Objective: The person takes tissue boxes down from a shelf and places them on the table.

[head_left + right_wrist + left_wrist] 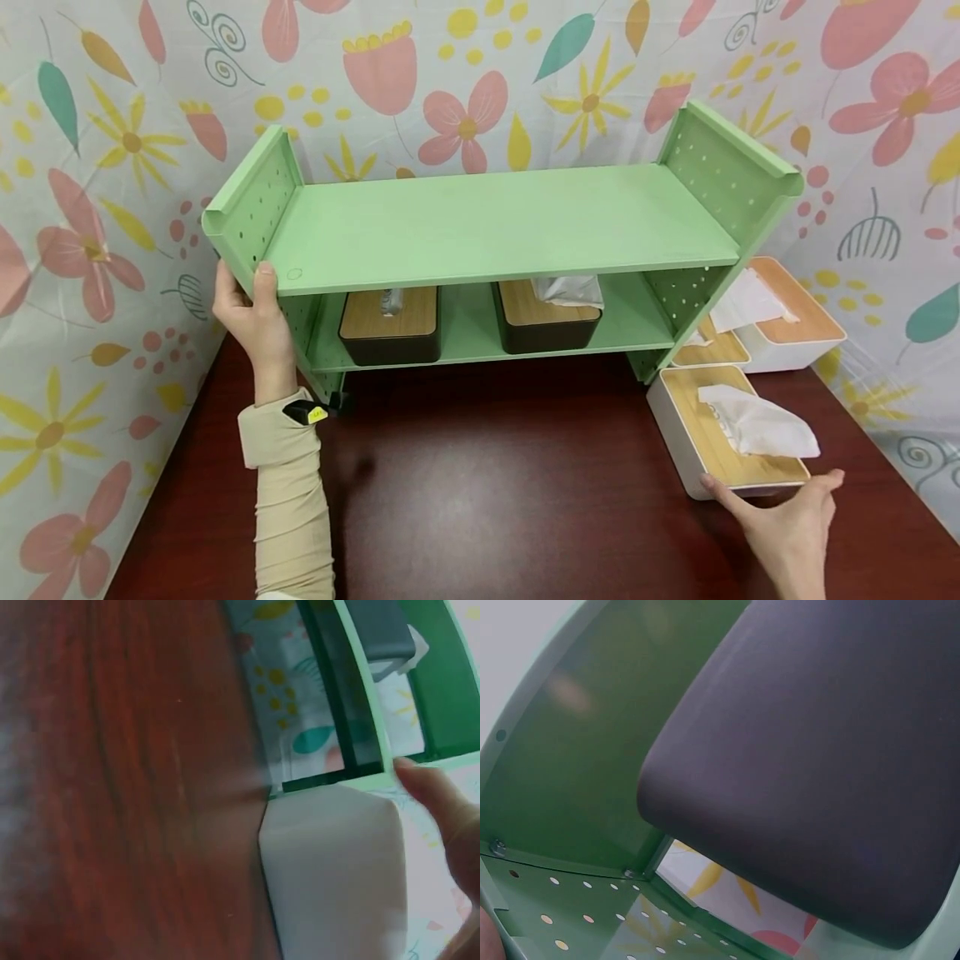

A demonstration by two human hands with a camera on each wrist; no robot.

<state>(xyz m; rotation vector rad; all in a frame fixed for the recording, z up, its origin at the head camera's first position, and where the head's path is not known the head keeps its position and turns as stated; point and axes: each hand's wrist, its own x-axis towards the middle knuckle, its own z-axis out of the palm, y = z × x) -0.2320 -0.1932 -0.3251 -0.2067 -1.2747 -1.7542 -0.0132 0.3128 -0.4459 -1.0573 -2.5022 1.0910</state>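
Observation:
A green two-tier metal shelf [480,221] with perforated side panels stands on the dark table. My left hand [251,321] grips its left side panel, thumb in front and the other fingers behind. Two dark tissue boxes with wooden lids, one left [390,327] and one right [551,321], sit on the lower tier. At the right, a white tissue box [738,433] with a wooden lid and a tissue sticking out lies on the table. My right hand [787,517] is at its near end, thumb and fingers spread toward the two corners. In the right wrist view the thumb [439,799] is level with the box's top edge.
Behind the near white box stand a larger white tissue box [798,321] and a partly hidden wooden-lidded box [716,348], close to the shelf's right leg. A flower-patterned curtain [465,83] hangs behind and around the reddish-brown table [487,492].

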